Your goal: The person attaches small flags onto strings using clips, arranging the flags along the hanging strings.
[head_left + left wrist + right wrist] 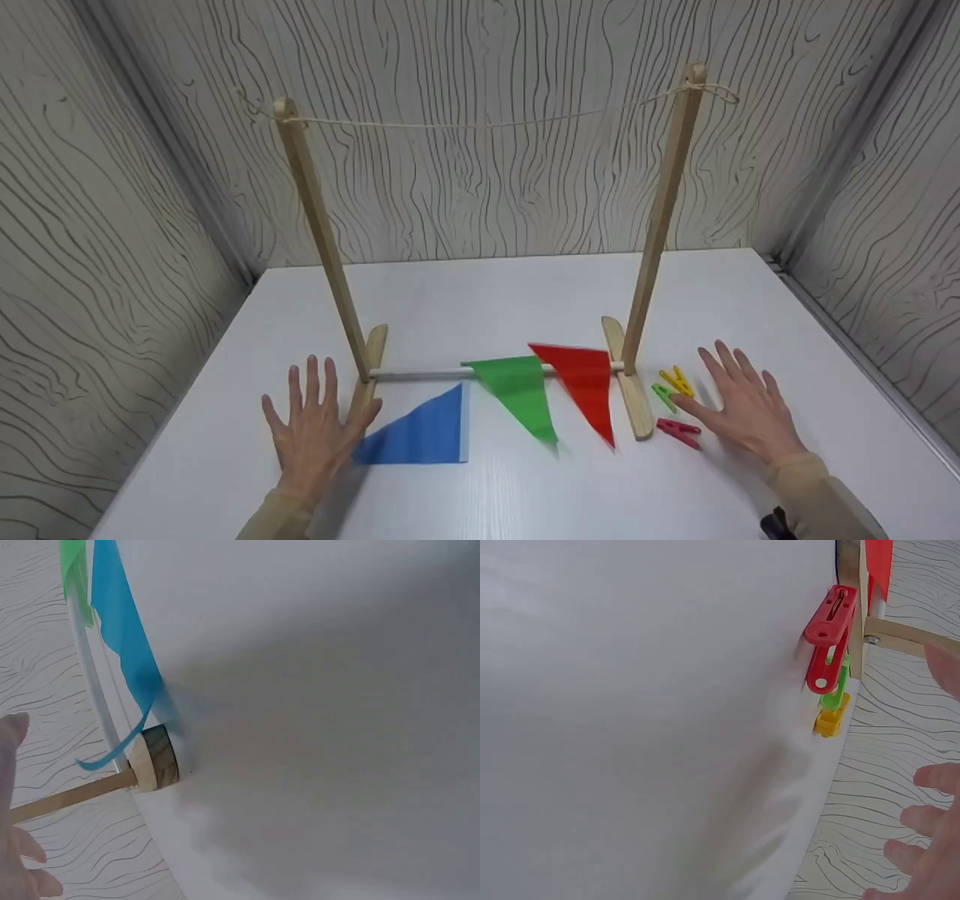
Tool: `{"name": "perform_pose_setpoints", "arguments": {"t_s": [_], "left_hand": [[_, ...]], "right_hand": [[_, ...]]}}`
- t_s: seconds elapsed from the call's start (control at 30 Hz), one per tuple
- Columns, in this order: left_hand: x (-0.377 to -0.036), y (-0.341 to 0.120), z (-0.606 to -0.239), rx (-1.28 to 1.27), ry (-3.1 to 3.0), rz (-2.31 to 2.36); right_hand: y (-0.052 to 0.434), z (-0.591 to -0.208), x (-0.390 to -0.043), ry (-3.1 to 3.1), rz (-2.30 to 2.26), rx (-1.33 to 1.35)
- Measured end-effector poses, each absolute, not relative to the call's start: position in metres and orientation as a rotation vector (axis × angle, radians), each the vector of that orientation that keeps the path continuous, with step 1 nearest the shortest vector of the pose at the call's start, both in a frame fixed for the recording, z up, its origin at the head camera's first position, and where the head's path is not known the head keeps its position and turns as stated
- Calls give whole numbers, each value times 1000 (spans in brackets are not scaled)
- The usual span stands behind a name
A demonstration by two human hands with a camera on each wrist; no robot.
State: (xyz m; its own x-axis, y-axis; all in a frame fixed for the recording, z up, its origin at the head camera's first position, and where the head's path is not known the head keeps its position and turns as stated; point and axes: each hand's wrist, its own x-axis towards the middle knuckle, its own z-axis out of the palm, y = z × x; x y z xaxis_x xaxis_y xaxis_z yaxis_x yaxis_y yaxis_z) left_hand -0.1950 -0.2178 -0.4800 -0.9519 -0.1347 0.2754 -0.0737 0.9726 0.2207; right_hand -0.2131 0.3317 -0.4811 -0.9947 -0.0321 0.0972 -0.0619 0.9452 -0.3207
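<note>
A wooden stand with two upright posts (319,225) and a string (487,124) stretched between their tops sits on the white table (525,300). A white crossbar (416,373) joins its feet. Three triangular flags lie near it: blue (424,433), green (521,394), red (585,386). My left hand (313,431) lies flat and open beside the stand's left foot (154,759), its thumb at the blue flag's (124,637) corner. My right hand (742,405) rests flat and open just right of three clothespins, yellow (677,380), green (663,396) and red (679,431), holding nothing.
Walls with a wavy wood-grain pattern enclose the table on the left, back and right. The stand's right foot (630,386) lies between the red flag and the clothespins (829,649). The table edge runs close along the right side.
</note>
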Motion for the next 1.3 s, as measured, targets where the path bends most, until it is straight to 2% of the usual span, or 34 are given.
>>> {"name": "perform_pose_setpoints", "arguments": {"t_s": [0.4, 0.73, 1.0, 1.3], "left_hand": [[-196, -180, -473, 56, -2685, -280], [-214, -138, -475, -49, -2578, -649], [-227, -100, -477, 13, -2553, -1039], [-240, -65, -479, -28, -2537, -1292]], "right_hand": [[332, -480, -218, -3040, 522, 79], [326, -481, -222, -3031, 522, 90], [325, -483, -225, -3062, 681, 23], [324, -487, -230, -3070, 793, -26]]}}
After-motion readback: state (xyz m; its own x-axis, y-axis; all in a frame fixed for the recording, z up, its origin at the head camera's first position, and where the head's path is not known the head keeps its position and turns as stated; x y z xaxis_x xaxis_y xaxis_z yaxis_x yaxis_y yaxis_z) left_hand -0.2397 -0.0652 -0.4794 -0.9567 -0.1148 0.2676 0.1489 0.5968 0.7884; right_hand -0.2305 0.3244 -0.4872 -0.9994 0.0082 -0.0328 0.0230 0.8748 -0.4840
